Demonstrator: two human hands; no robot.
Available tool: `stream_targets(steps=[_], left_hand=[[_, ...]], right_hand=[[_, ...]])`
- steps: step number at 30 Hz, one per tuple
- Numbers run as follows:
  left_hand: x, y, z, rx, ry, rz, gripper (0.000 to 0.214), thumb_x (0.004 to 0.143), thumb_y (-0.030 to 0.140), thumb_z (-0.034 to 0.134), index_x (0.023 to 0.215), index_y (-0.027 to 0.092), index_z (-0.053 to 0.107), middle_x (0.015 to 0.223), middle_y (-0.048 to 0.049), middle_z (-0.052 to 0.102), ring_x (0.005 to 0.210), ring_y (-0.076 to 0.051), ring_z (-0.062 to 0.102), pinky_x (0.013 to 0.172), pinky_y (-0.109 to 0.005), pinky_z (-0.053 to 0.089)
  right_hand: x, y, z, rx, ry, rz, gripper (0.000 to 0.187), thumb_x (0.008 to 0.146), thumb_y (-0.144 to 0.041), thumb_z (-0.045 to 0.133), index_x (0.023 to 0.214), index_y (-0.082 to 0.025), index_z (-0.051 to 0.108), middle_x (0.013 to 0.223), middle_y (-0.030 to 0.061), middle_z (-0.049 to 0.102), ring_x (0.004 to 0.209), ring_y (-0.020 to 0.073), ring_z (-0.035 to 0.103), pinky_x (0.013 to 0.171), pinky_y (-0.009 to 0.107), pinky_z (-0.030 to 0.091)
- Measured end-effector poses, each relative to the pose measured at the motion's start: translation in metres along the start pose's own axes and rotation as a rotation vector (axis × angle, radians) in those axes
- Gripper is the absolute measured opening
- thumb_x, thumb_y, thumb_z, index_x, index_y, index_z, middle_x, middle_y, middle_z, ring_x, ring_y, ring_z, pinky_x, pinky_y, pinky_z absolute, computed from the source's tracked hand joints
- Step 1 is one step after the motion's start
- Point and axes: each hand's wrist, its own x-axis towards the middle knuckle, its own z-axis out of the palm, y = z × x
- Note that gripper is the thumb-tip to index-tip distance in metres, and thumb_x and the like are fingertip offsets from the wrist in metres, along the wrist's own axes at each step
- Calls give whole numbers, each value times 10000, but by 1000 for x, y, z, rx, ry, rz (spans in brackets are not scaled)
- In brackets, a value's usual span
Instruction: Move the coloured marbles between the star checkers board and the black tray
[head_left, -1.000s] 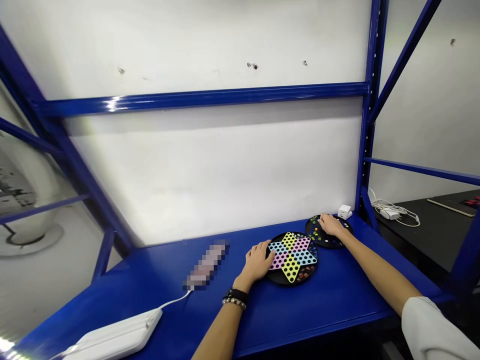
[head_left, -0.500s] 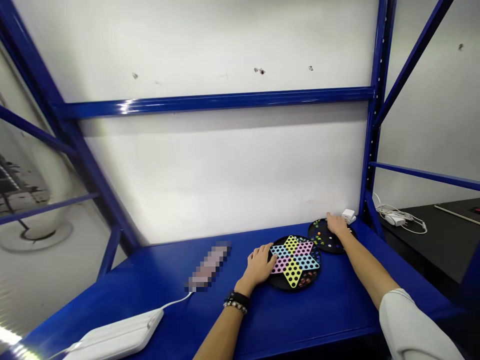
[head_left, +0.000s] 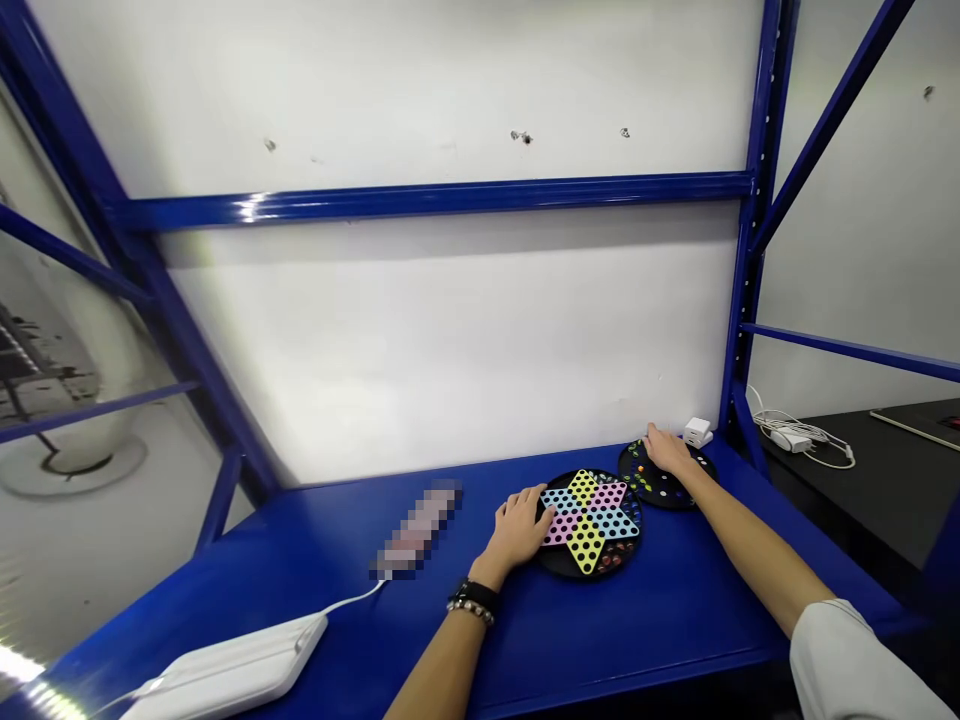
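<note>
A round black Chinese checkers board (head_left: pixel 587 520) lies on the blue tabletop, its six-pointed star in yellow, pink and blue with dark holes. Coloured marbles show in the compartments around the star. My left hand (head_left: pixel 517 525) rests on the board's left edge, thumb apart from the fingers and lying over the star. Behind and to the right is a round black tray (head_left: pixel 667 490) with several loose marbles in different colours. Over its far side, my right hand (head_left: pixel 667 450) has its fingers bent together; whatever is between the fingertips is hidden.
A white charger (head_left: pixel 697 432) stands behind the tray. To the left lie a blurred-out flat object (head_left: pixel 416 530) with a white cable and a long white device (head_left: pixel 232 670). Blue rack posts and a crossbar (head_left: pixel 450 195) frame the white wall. Coiled cables (head_left: pixel 806 440) lie at right.
My right hand has shifted slightly to the left over the tray, uncovering more of its right side. My left hand and the board stay in place.
</note>
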Motion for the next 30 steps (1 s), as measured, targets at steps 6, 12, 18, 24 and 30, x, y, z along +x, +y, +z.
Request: stream_targets(steps=[6, 12, 18, 24, 30], left_hand=[[1, -1, 3, -1, 7, 7, 524, 940, 449, 327, 1410, 250, 445, 1429, -83, 514, 1316, -289, 432, 1100, -495, 295], [0, -3, 4, 7, 11, 11, 514, 938, 455, 331, 1395, 256, 456, 1419, -77, 522, 1322, -283, 429, 1100, -479, 303], [0, 0, 2, 38, 9, -5, 520, 933, 440, 347, 1406, 247, 444, 1428, -85, 518, 1318, -285, 441, 1098, -484, 312], [0, 2, 0, 41, -12, -24, 550, 931, 431, 337, 1433, 221, 416, 1457, -98, 492, 1341, -288, 419, 1110, -487, 295], [0, 1, 0, 39, -22, -19, 550, 931, 442, 329, 1419, 208, 423, 1459, -108, 487, 1343, -292, 413, 1110, -488, 292]], right_hand=[[-15, -94, -18, 145, -8, -432, 348, 1008, -401, 343, 1186, -175, 539, 1039, 132, 699, 918, 246, 663, 747, 312, 450], [-38, -167, -7, -63, -131, -708, 281, 963, -376, 464, 1100, -177, 609, 996, 130, 719, 892, 263, 688, 738, 334, 489], [-44, -169, 4, -45, -51, -709, 357, 989, -390, 399, 1223, -160, 540, 1123, 162, 667, 934, 274, 676, 771, 383, 517], [-37, -167, 11, 49, -54, -661, 362, 997, -385, 350, 1177, -168, 576, 1195, 162, 590, 1010, 260, 624, 822, 380, 502], [-30, -182, 16, 92, -75, -580, 370, 999, -354, 322, 1102, -151, 613, 1211, 175, 563, 1127, 278, 534, 937, 433, 432]])
